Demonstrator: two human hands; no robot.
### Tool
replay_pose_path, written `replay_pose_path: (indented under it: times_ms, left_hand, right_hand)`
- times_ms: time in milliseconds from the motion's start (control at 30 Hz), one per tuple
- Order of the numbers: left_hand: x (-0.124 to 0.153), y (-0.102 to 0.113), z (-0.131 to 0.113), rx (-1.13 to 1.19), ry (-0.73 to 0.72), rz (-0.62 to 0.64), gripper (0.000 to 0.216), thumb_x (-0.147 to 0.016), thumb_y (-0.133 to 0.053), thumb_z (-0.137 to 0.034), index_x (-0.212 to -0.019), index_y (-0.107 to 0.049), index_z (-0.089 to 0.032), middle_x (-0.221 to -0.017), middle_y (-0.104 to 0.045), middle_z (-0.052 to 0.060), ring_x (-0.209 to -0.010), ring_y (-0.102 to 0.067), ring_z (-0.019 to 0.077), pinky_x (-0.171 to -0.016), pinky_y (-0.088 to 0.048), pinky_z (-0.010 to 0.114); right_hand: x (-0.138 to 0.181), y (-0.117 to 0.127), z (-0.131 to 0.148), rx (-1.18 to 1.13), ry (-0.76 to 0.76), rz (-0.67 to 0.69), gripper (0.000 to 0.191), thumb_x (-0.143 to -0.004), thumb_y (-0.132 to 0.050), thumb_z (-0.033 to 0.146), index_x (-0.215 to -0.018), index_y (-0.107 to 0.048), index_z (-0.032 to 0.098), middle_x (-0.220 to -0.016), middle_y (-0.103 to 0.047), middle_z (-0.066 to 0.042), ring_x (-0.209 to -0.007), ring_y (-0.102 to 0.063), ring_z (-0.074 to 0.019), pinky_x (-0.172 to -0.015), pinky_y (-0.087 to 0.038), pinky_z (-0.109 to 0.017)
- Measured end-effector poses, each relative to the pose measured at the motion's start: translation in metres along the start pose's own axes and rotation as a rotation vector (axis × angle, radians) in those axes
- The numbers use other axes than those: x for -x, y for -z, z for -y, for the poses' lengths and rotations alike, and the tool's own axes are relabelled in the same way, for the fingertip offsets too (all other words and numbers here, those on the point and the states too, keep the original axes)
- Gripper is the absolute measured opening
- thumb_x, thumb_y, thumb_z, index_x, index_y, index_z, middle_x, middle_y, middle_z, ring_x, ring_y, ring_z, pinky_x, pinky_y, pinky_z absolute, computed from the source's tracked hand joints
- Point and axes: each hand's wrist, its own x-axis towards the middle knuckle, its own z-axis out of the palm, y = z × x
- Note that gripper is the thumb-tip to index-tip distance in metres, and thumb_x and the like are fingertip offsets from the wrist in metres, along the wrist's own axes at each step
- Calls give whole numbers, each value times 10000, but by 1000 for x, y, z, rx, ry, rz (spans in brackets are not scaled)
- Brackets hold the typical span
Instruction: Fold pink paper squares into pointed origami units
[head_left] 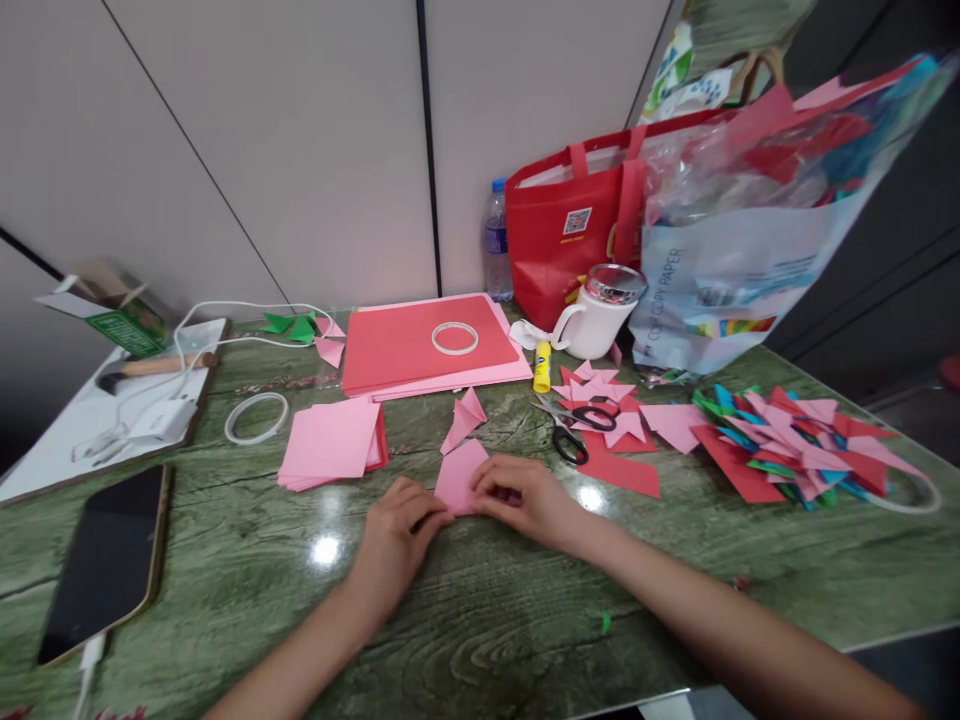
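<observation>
A small pink sheet of paper (pixel 460 474) with angled upper edges lies on the green wood-patterned table between my hands. My left hand (pixel 400 520) pinches its lower left corner, the thumb and fingers closed together. At its right edge my right hand (pixel 525 500) is closed on the paper, fingertips pressed along the side. Just beyond the sheet rests a folded pink paper piece (pixel 465 418) with a pointed tip. A stack of pink paper squares (pixel 328 443) sits to the left, with red ones showing under it. Scissors (pixel 574 422) with black handles lie to the right.
Behind are red and pink sheets (pixel 405 345) with a tape ring on top, a glue stick (pixel 541 366), a white mug (pixel 596 315) and a red bag (pixel 570 230). A pile of folded paper (pixel 802 445) lies right; a phone (pixel 109 560) and hammer (pixel 154 368) lie left.
</observation>
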Motion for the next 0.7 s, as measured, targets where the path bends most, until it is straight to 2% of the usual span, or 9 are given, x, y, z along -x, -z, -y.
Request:
replay_pose_path:
  times_ms: [133, 233, 333, 400, 500, 567, 700]
  left_hand:
    - [0, 1, 1, -16, 16, -25, 54, -774, -614, -169, -771, -666, -155, -673, -650, 30, -652, -567, 158, -579, -471, 264]
    - [-2, 1, 2, -45, 15, -1, 58, -767, -622, -173, -723, -654, -155, -649, -636, 24, -632, -559, 156, -566, -473, 263]
    - [0, 2, 0, -136, 7, 21, 88, -791, -594, -174, -717, -634, -149, -637, -612, 26, -629, -552, 161, -554, -481, 271]
    - [6, 2, -5, -255, -82, 40, 125, -830, -515, -133, -792, -635, -137, -717, -628, 62, -702, -568, 183, -604, -502, 303]
    - [19, 1, -17, -478, -344, 76, 295, -836, -366, -32, -988, -611, -88, -959, -648, 150, -941, -575, 235, -775, -500, 365]
    - [27, -1, -24, -588, -439, 75, 357, -815, -307, 0, -1015, -598, -49, -1011, -649, 176, -1008, -569, 248, -826, -478, 362]
    - [37, -6, -31, -721, -435, 129, 387, -799, -294, -12, -1087, -552, -4, -1075, -643, 196, -1046, -578, 262, -855, -465, 369]
  right_hand:
    - [-1, 2, 0, 13, -44, -34, 30, -800, -592, 177, -803, -618, 161, -795, -640, -37, -723, -584, -133, -655, -451, -241]
    - [0, 2, 1, 21, -18, -30, 77, -807, -573, 165, -868, -620, 171, -805, -640, -35, -729, -583, -133, -661, -450, -242]
    - [-1, 1, 1, 22, 1, -12, 89, -816, -556, 157, -850, -637, 171, -784, -637, -39, -712, -586, -133, -654, -453, -243]
    - [-1, 1, 0, 19, -6, -7, 90, -813, -561, 161, -832, -648, 169, -771, -632, -42, -700, -588, -135, -644, -459, -243]
    - [-1, 0, -2, 6, -6, -2, 94, -812, -565, 166, -825, -659, 174, -779, -635, -45, -697, -594, -136, -637, -467, -241]
    - [-1, 0, -3, -4, -8, 0, 99, -812, -564, 159, -824, -661, 176, -788, -638, -46, -694, -596, -135, -626, -466, -237]
    - [-2, 0, -3, -21, -32, 6, 112, -809, -564, 158, -840, -669, 180, -801, -638, -49, -696, -596, -135, -620, -471, -238]
